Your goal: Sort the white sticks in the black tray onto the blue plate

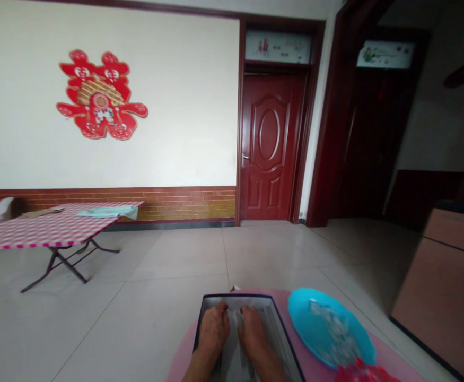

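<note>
Down inside tray [237, 296], 2 hands [213, 329] [252, 333]

A large red paper-cut ornament [101, 95] hung on the white wall [184, 106] is shaped as the double-happiness character 囍, with a gold fan-like patch set in its middle. Small coloured marks are seen on the pale transom panel [278, 46] above the red-brown panelled door [269, 148] and on the second pale panel [385, 54] above the dark doorway [375, 148], but they are too blurred to be read.
</note>
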